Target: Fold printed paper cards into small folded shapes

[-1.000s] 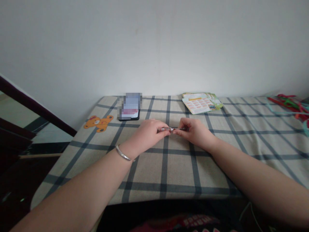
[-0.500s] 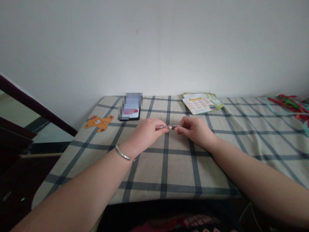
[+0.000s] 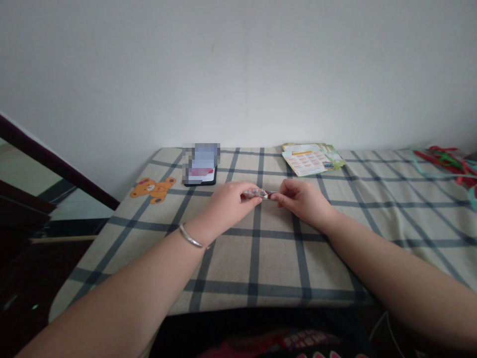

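Crosswise, near the frame's centre: a slim printed strip [image 3: 255,192].
Its long axis runs left to right, ends pinched between the fingers of my left hand [image 3: 228,203] and my right hand [image 3: 306,203].

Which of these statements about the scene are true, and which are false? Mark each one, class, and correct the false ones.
1. The left hand and right hand both hold a small printed piece. True.
2. The silver bracelet is on the right wrist. False: the silver bracelet is on the left wrist.
3. In the picture, the phone lies left of the leaflets. True.
4. The bear cutout lies on top of the leaflets. False: the bear cutout lies apart from them, left of the phone.
5. Dark stripes cross the pale tablecloth. True.
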`<move>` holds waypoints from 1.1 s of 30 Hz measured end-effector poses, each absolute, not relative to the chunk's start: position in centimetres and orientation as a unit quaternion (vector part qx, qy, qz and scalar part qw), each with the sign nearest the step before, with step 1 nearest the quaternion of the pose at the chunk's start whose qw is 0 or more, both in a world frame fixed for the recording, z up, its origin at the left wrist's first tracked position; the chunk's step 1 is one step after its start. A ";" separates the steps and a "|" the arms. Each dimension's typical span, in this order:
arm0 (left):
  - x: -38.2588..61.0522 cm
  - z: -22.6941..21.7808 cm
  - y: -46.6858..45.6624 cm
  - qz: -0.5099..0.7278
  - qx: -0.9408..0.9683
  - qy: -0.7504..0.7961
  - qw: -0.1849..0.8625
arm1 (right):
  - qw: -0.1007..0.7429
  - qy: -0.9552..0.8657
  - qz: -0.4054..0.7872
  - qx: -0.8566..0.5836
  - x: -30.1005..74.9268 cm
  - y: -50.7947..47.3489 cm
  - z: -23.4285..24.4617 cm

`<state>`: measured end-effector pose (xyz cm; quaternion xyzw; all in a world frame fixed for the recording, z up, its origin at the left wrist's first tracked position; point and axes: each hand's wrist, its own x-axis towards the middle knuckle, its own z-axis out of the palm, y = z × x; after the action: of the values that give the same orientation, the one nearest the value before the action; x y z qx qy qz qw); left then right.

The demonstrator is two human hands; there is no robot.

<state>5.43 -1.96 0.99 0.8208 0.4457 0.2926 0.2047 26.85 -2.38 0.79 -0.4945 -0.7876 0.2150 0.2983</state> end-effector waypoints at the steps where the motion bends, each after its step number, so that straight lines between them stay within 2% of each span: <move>1: 5.5 1.0 -2.0 0.299 0.816 0.447 0.211 | 0.299 -0.788 0.208 -0.496 26.9 -2.4 0.8; 8: 5.4 1.1 -1.9 0.294 0.832 0.421 0.211 | 0.312 -0.801 0.193 -0.472 26.9 -2.2 0.6; 14: 5.4 0.6 -1.7 0.280 0.862 0.398 0.141 | 0.277 -0.838 0.171 -0.439 26.6 -2.5 0.9; 22: 5.2 0.4 -1.5 0.287 0.881 0.364 0.097 | 0.294 -0.823 0.182 -0.451 26.2 -2.5 0.6; 33: 5.4 0.7 -1.8 0.283 0.875 0.381 0.096 | 0.285 -0.842 0.145 -0.434 25.7 -2.7 0.7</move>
<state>5.40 -1.81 0.67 0.8746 0.3814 0.2834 0.0960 25.70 -2.67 0.69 -0.4344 -0.8421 0.1453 0.2846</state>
